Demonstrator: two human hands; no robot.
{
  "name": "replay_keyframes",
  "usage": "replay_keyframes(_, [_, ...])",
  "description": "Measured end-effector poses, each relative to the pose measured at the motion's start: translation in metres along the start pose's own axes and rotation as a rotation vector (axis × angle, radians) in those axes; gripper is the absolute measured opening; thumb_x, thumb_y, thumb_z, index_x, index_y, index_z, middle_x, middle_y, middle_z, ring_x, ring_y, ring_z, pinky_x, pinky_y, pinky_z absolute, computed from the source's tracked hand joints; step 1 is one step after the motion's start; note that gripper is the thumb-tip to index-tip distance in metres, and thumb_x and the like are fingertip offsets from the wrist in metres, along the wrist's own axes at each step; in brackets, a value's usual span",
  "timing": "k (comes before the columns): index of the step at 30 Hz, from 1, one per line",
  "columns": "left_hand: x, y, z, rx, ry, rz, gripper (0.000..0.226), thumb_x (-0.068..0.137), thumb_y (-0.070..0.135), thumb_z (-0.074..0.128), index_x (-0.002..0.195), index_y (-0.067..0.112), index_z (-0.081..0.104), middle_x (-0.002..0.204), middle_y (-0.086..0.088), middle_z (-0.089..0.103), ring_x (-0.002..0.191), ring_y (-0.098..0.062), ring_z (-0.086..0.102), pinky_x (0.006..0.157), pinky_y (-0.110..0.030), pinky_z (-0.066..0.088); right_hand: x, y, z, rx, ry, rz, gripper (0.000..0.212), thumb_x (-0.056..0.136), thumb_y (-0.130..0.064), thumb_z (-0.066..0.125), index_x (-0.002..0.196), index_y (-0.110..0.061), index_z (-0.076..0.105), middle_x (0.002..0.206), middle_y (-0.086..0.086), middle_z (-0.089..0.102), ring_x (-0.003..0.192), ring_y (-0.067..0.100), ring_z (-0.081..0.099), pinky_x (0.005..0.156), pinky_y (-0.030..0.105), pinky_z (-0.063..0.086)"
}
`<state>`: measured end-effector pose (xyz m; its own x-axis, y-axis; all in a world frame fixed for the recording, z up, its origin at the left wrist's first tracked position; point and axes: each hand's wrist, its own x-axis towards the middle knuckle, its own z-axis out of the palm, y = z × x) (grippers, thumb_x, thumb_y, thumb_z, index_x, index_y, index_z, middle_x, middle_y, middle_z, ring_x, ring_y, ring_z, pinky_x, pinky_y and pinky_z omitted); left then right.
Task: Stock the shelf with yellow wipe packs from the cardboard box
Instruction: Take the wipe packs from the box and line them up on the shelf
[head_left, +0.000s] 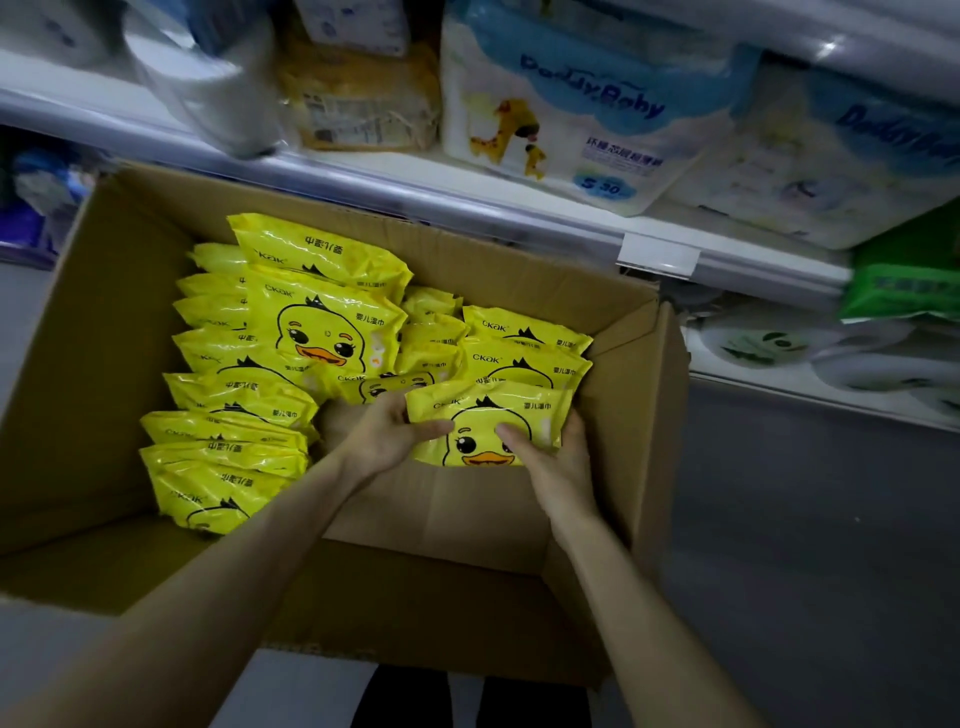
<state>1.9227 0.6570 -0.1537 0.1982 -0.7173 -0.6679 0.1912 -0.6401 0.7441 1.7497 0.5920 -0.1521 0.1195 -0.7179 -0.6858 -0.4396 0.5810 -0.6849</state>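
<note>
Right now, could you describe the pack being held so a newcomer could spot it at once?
Look into the open cardboard box by the shelf. In its near right part, a yellow wipe pack shows a duck face. Unlike its neighbours, it is held by the left hand and right hand.

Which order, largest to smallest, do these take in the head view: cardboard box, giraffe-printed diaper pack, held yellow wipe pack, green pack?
1. cardboard box
2. giraffe-printed diaper pack
3. held yellow wipe pack and green pack: these look alike; the green one is cropped and farther, so unranked.

Yellow wipe packs (483, 431) with orange-billed duck faces; brown cardboard box (130, 291).
</note>
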Motion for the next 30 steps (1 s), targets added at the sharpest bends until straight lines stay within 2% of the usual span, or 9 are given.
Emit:
replay_keyframes(4, [-0.012, 0.013, -0.017, 0.042, -0.049, 0.021, 0.028, 0.083, -0.001, 0.065, 0.110, 0.006, 0.061, 0.089, 0.007, 0.070, 0.074, 0.003, 0.067, 0.063, -0.009, 0.048, -0.008, -0.019, -0.003, -0.004, -0.110, 0.047, 0.047, 0.072, -0.022, 0.081, 0.114, -0.019, 0.062, 0.110, -0.009, 0.065, 0.106, 0.012, 0.060, 0.081, 0.024, 0.046])
replay_keyframes(7, [-0.016, 0.017, -0.022, 0.112, 0.208, 0.083, 0.020, 0.076, 0.011, 0.075, 0.089, 0.012, 0.059, 0.071, 0.010, 0.062, 0.062, 0.000, 0.059, 0.057, -0.013, 0.043, -0.012, -0.029, -0.001, 0.006, -0.131, 0.022, 0.023, 0.072, -0.015, 0.080, 0.090, -0.022, 0.068, 0.088, -0.006, 0.071, 0.084, 0.013, 0.067, 0.068, 0.023, 0.048])
replay_keyframes(10, [-0.017, 0.016, -0.038, 0.189, 0.604, 0.115, 0.058, 0.068, 0.025, 0.083, 0.113, 0.006, 0.051, 0.108, -0.007, 0.051, 0.093, -0.015, 0.049, 0.080, -0.025, 0.043, -0.015, -0.040, 0.001, -0.022, -0.084, 0.007, 0.019, 0.071, -0.017, 0.081, 0.083, -0.023, 0.067, 0.082, -0.007, 0.070, 0.078, 0.009, 0.065, 0.063, 0.023, 0.047])
replay_keyframes(13, [-0.011, 0.019, -0.060, 0.306, 0.821, 0.095, 0.104, 0.063, 0.031, 0.086, 0.142, 0.003, 0.025, 0.142, -0.016, 0.027, 0.131, -0.028, 0.030, 0.108, -0.034, 0.029, -0.016, -0.044, -0.002, -0.042, -0.052, 0.008, 0.018, 0.071, -0.019, 0.082, 0.080, -0.023, 0.067, 0.083, -0.005, 0.071, 0.080, 0.013, 0.067, 0.067, 0.027, 0.050])
replay_keyframes(16, [0.002, 0.020, -0.075, 0.269, 0.808, 0.048, 0.116, 0.061, 0.030, 0.087, 0.147, 0.004, 0.013, 0.150, -0.015, 0.021, 0.140, -0.028, 0.021, 0.115, -0.039, 0.023, -0.018, -0.048, -0.005, -0.061, -0.043, 0.005, 0.018, 0.070, -0.019, 0.083, 0.080, -0.022, 0.067, 0.084, -0.003, 0.072, 0.081, 0.016, 0.068, 0.075, 0.033, 0.055])
replay_keyframes(20, [0.011, 0.021, -0.087, 0.290, 0.850, -0.025, 0.111, 0.056, 0.036, 0.088, 0.142, 0.006, 0.025, 0.143, -0.012, 0.037, 0.134, -0.030, 0.035, 0.109, -0.050, 0.031, -0.022, -0.054, -0.011, -0.052, -0.051, -0.014, 0.018, 0.072, -0.015, 0.081, 0.077, -0.024, 0.066, 0.079, -0.009, 0.069, 0.075, 0.007, 0.066, 0.062, 0.022, 0.049])
replay_keyframes(24, [0.015, 0.026, -0.096, 0.312, 0.785, -0.106, 0.110, 0.050, 0.042, 0.089, 0.137, 0.007, 0.032, 0.137, -0.013, 0.041, 0.128, -0.033, 0.040, 0.104, -0.051, 0.037, -0.027, -0.053, -0.013, -0.089, -0.028, -0.001, 0.017, 0.071, -0.016, 0.081, 0.078, -0.020, 0.067, 0.085, 0.001, 0.072, 0.078, 0.016, 0.069, 0.070, 0.030, 0.054])
replay_keyframes(28, [0.013, 0.030, -0.087, 0.511, 0.637, -0.195, 0.086, 0.055, 0.047, 0.086, 0.122, 0.007, 0.049, 0.132, -0.017, 0.041, 0.124, -0.036, 0.037, 0.101, -0.048, 0.038, -0.033, -0.055, -0.019, -0.102, -0.030, -0.015, 0.015, 0.073, -0.016, 0.080, 0.079, -0.021, 0.068, 0.085, 0.000, 0.072, 0.075, 0.013, 0.069, 0.067, 0.027, 0.053])
replay_keyframes(30, [0.007, 0.031, -0.079, 0.496, 0.593, -0.173, 0.069, 0.055, 0.042, 0.088, 0.106, 0.008, 0.055, 0.120, -0.017, 0.052, 0.111, -0.035, 0.046, 0.090, -0.045, 0.043, -0.038, -0.059, -0.024, -0.109, -0.021, -0.044, 0.015, 0.073, -0.016, 0.080, 0.079, -0.022, 0.067, 0.080, -0.005, 0.070, 0.073, 0.009, 0.066, 0.061, 0.023, 0.049])
